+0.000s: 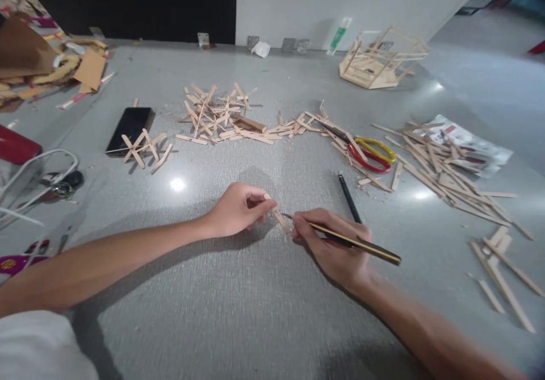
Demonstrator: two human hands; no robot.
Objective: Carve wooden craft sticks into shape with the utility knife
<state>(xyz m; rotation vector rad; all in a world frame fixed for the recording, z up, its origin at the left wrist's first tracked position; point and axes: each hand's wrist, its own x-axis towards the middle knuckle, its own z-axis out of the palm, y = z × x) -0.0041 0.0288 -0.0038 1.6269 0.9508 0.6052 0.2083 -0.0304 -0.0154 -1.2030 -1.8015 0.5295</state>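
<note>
Left fingers (265, 206): nearly closed, pinching one wooden stick (281, 220)
Right fingers (304, 226): curled round one slim tool (347, 239)
Scissors (346, 137): one pair, beyond wooden stick, rightward

this looks like a craft workspace, though whether in a home or a workshop cannot be told: the grey, finely textured tabletop (191, 317) carries heaps of flat pale wooden sticks (205, 113), red-and-yellow-handled metal scissors (353, 148), an openwork frame of thin pale wood (370, 78) and brown cardboard scraps (90, 69).
</note>
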